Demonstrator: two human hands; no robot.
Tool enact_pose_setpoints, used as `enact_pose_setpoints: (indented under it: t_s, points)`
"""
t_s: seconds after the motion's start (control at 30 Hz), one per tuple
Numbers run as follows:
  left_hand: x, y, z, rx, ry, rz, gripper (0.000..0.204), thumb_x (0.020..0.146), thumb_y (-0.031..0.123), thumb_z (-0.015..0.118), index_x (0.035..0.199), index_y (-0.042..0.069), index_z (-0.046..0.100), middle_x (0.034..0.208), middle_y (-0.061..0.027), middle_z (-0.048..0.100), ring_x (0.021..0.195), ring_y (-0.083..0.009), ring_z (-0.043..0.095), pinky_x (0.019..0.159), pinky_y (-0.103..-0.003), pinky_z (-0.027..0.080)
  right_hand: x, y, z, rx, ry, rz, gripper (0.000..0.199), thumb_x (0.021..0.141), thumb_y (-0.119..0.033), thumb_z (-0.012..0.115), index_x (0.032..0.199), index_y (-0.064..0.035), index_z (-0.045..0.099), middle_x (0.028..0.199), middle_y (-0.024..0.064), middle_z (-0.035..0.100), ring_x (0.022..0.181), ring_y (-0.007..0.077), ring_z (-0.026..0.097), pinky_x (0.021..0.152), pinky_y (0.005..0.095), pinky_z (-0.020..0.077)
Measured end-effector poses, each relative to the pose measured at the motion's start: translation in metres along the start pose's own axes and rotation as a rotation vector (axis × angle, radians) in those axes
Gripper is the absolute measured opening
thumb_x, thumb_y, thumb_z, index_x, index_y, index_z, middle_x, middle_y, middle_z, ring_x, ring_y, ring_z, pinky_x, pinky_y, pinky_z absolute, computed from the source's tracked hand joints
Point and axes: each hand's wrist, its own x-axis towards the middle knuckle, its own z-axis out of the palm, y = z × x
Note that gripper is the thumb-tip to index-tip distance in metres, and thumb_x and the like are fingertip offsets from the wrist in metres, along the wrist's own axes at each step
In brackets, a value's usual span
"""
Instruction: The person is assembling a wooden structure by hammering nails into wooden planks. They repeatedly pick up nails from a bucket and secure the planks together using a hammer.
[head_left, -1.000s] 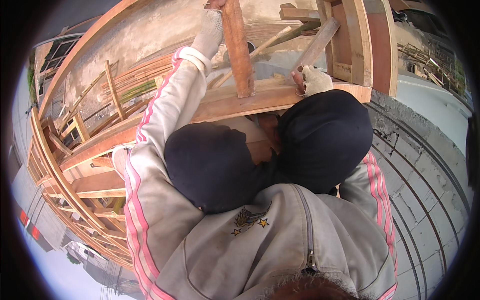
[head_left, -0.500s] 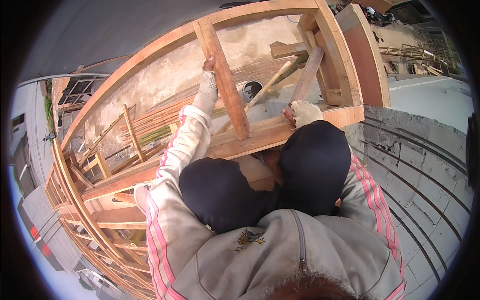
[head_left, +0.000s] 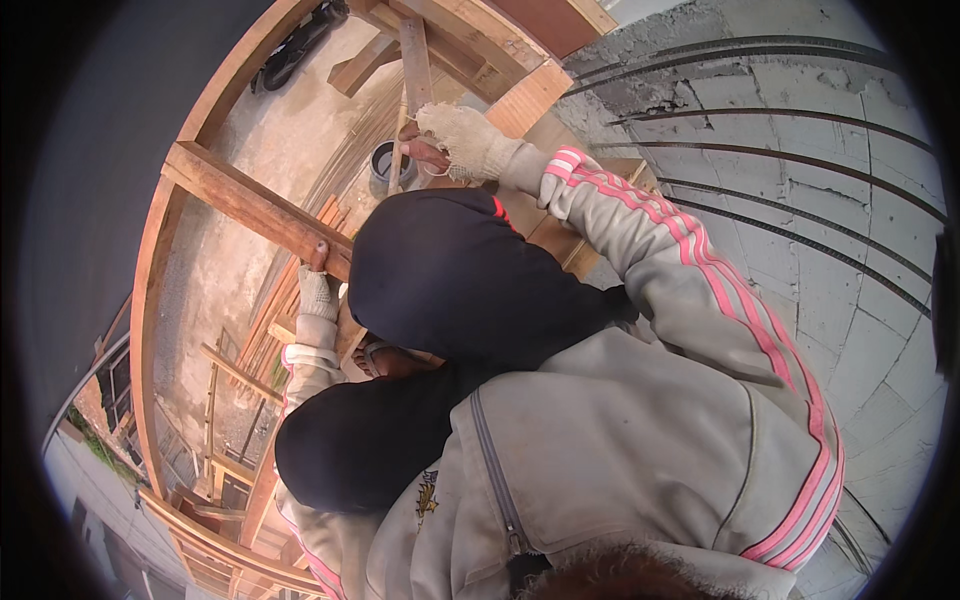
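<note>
My left hand (head_left: 318, 285), in a pale fingerless glove, grips the near end of a thick wooden crosspiece (head_left: 245, 205), its thumb lying along the timber. The crosspiece runs from the curved-looking outer beam (head_left: 150, 300) to beside my knee. My right hand (head_left: 455, 142), in a frayed glove of the same kind, is closed at the lower end of a flat wooden board (head_left: 415, 70), which slants away inside the frame. My knees, in dark trousers, are bent between my arms and hide part of the near beam. A foot in a sandal (head_left: 385, 358) shows below them.
A dark bucket (head_left: 382, 165) stands on the ground far below, near long stacked planks (head_left: 285, 320). Steel bars (head_left: 780, 150) run along the grey block wall (head_left: 800, 240) on the right. More timber framing (head_left: 230, 540) continues at lower left. A motorbike (head_left: 300, 45) is at the top.
My view and body have turned to the right, so the frame now appears rotated and further left. Both hands keep their places, the left on the crosspiece and the right at the board.
</note>
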Motion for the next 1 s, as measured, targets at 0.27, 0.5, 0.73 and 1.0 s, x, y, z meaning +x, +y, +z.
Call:
enact_pose_setpoints:
  t_s: [0.27,0.5,0.73,1.0]
  points:
    - [-0.022,0.006,-0.004,0.131,-0.071,-0.064,0.059,0.086,0.035,0.079,0.127,-0.002,0.056,0.109,-0.0162,0.069,0.096,-0.0281,0.070,0.086,-0.042,0.058,-0.139,0.055,-0.095,-0.331,-0.391,0.597,0.034,0.093,-0.038,0.067,0.109,-0.0084,0.064,0.099,0.0200,0.072,0.096,0.0421,0.069,0.081,0.0513,0.0543]
    - [-0.035,0.018,0.001,0.208,-0.114,-0.043,0.059,0.084,0.032,0.083,0.126,-0.002,0.058,0.108,-0.0150,0.070,0.094,-0.0256,0.070,0.085,-0.040,0.058,-0.193,0.071,0.000,-0.375,-0.593,0.804,0.030,0.088,-0.021,0.068,0.114,-0.0067,0.065,0.107,0.0225,0.073,0.107,0.0426,0.069,0.089,0.0507,0.0533]
    - [-0.034,0.032,0.013,0.161,-0.148,-0.003,0.056,0.082,0.028,0.086,0.122,-0.003,0.062,0.105,-0.0134,0.072,0.090,-0.0224,0.070,0.083,-0.037,0.057,-0.239,0.090,-0.066,0.285,-0.261,0.971,0.028,0.091,-0.023,0.071,0.110,-0.0037,0.063,0.089,0.0127,0.069,0.084,0.0303,0.070,0.069,0.0425,0.0563]
    - [-0.049,0.041,0.014,0.135,-0.192,0.069,0.054,0.084,0.026,0.084,0.123,-0.005,0.063,0.105,-0.0117,0.071,0.093,-0.0217,0.067,0.086,-0.034,0.052,-0.203,0.002,-0.159,0.436,-0.185,0.845,0.034,0.086,-0.008,0.071,0.117,-0.0010,0.059,0.081,0.0031,0.058,0.054,0.0113,0.054,0.047,0.0259,0.0430]
